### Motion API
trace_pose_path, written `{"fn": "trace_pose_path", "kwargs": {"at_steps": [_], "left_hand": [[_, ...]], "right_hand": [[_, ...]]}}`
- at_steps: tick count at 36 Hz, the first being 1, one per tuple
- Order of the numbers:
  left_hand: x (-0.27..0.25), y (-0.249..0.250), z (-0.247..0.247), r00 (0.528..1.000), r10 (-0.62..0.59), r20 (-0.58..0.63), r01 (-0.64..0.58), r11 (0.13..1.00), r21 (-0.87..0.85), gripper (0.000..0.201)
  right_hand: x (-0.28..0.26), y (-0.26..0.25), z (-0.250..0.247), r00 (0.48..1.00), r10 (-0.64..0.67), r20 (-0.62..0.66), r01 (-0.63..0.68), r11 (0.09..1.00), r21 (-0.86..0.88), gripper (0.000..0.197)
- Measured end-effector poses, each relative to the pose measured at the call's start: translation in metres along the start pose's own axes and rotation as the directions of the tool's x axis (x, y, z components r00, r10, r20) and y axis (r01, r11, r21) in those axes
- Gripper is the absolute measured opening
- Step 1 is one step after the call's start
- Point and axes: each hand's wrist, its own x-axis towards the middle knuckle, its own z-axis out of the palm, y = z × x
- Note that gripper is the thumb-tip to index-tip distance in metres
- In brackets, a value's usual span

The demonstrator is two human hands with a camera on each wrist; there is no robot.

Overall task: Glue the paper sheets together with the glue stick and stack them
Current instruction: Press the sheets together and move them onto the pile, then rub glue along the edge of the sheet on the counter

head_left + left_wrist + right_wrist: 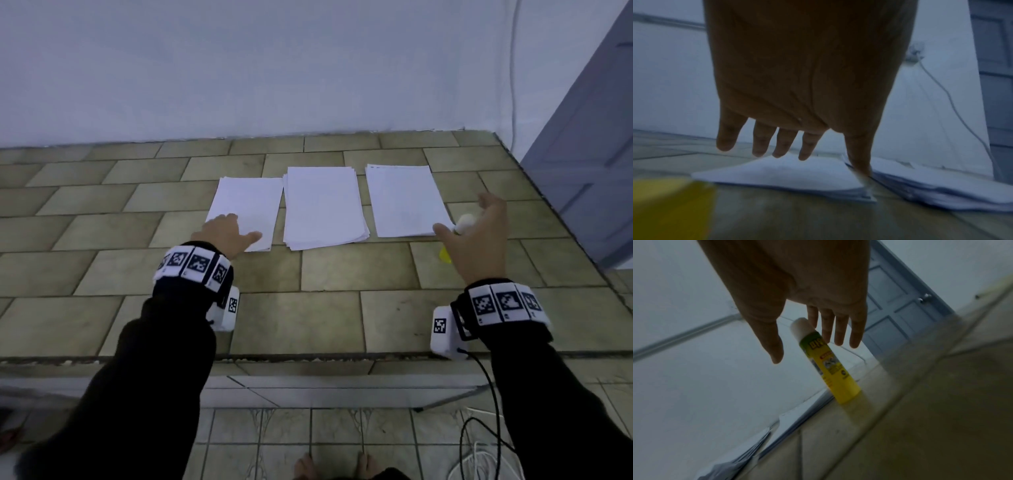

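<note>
A tiled counter [325,274] of olive-tan rectangular tiles with darker grout lines runs across the scene, its near edge worn and chipped. Behind it rises a plain pale wall [239,68], and at the far right stands a blue-grey panelled door [898,305] with a round knob. A thin cable [512,68] hangs down the wall beside the door. Below the counter lies a floor [274,438] of lighter patterned tiles, where white and black cords are coiled at the right.

Three lots of white paper lie side by side on the counter, well back from its near edge. The left sheet pile [245,212] is thin; the middle stack [323,207] is thicker with fanned edges; the right stack [406,202] sits a little apart from it.

The left hand [226,236] hangs over the near corner of the left sheet pile, fingers [785,144] spread and relaxed, the thumb tip reaching down to the paper's near right corner.

The glue stick [824,360], a yellow tube with its white glue end uncapped and up, stands on the counter just right of the right stack's near corner. The right hand [479,240] hovers above it, fingers apart and straight, thumb held wide; whether any finger touches the tube cannot be told.
</note>
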Motion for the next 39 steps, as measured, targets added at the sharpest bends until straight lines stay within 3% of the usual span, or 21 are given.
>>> {"fn": "trace_pose_path", "kwargs": {"at_steps": [3,6,18,22,24,28,34,39], "left_hand": [[0.014,-0.003,0.016,0.998,-0.029,0.063,0.024,0.997,0.076,0.086],[0.018,-0.002,0.025,0.996,-0.039,0.077,0.031,0.995,0.097,0.085],[0.019,-0.009,0.024,0.997,-0.031,0.073,0.026,0.997,0.071,0.06],[0.018,-0.012,0.022,0.998,-0.036,0.049,0.039,0.997,-0.066,0.073],[0.013,-0.011,0.018,0.998,-0.056,0.001,0.056,0.985,-0.162,0.084],[0.005,-0.01,0.006,0.98,-0.048,-0.194,0.001,0.971,-0.238,0.056],[-0.001,-0.006,-0.012,0.896,-0.096,-0.434,-0.077,0.928,-0.365,0.043],[-0.013,-0.004,-0.027,0.815,-0.097,-0.571,-0.236,0.845,-0.48,0.052]], "right_hand": [[-0.002,0.007,0.0,0.988,0.14,0.065,-0.146,0.985,0.095,0.079],[-0.005,0.01,0.0,0.973,0.197,0.118,-0.21,0.972,0.109,0.073],[-0.004,0.018,0.007,0.938,0.246,0.245,-0.253,0.967,-0.002,0.047],[-0.005,0.017,0.006,0.937,0.251,0.243,-0.257,0.966,-0.006,0.038],[-0.005,0.016,0.005,0.936,0.25,0.248,-0.255,0.967,-0.012,0.038],[-0.006,0.016,0.006,0.932,0.254,0.26,-0.259,0.966,-0.016,0.039],[-0.006,0.014,0.006,0.927,0.259,0.27,-0.263,0.965,-0.024,0.039],[-0.006,0.014,0.006,0.93,0.256,0.265,-0.26,0.965,-0.022,0.039]]}}
